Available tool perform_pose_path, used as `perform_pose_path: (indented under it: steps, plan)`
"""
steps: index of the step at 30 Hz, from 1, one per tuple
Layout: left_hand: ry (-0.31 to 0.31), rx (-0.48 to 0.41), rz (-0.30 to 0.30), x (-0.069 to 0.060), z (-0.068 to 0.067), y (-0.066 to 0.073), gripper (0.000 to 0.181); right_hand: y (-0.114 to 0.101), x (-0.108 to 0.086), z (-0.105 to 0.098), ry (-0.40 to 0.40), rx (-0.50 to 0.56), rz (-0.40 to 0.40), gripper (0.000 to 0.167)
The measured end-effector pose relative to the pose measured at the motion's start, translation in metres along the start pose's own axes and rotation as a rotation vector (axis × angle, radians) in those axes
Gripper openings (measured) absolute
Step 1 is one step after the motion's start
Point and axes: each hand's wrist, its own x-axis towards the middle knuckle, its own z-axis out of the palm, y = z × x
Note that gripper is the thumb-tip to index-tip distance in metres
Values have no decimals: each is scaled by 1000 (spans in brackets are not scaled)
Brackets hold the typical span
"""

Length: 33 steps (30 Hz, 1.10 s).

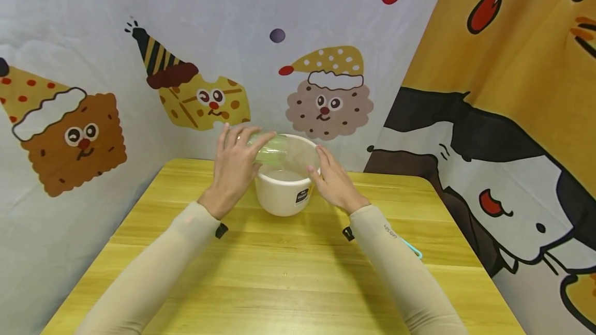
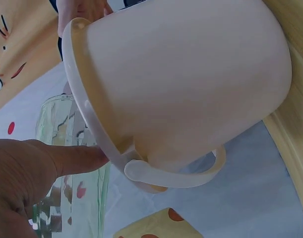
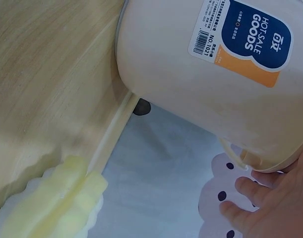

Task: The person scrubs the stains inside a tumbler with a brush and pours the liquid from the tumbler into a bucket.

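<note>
A white bucket (image 1: 281, 198) with a side handle (image 2: 181, 177) stands on the table. My left hand (image 1: 235, 164) grips a clear, green-tinted cup (image 1: 272, 150) with a patterned wall. The cup lies tipped sideways over the bucket's mouth, and the left thumb (image 2: 74, 159) reaches to the bucket's rim. On the other side my right hand (image 1: 337, 182) holds the bucket's rim, its thumb over the near edge and fingers along the outside. Some whitish liquid seems to lie in the bucket; its depth cannot be made out.
A yellow sponge brush (image 3: 54, 203) lies on the wooden table (image 1: 284, 278), right of the bucket. Its turquoise handle (image 1: 412, 248) shows partly from behind my right sleeve. Printed cloth (image 1: 261, 4) hangs close behind the table's far edge and along its sides.
</note>
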Motion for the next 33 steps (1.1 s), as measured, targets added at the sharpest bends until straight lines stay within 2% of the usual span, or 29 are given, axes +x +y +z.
perform_pose_path:
  steps: [17,28,33]
  plan:
    - [40,97,66,-2,7,-1,97,1,1,0,2,7,-16,82]
    - [61,78,60,-4,7,1,95,1,0,-1,-2,2,-26,86]
    - [64,13,14,-7,7,2,97,1,-1,0,2,5,-24,85]
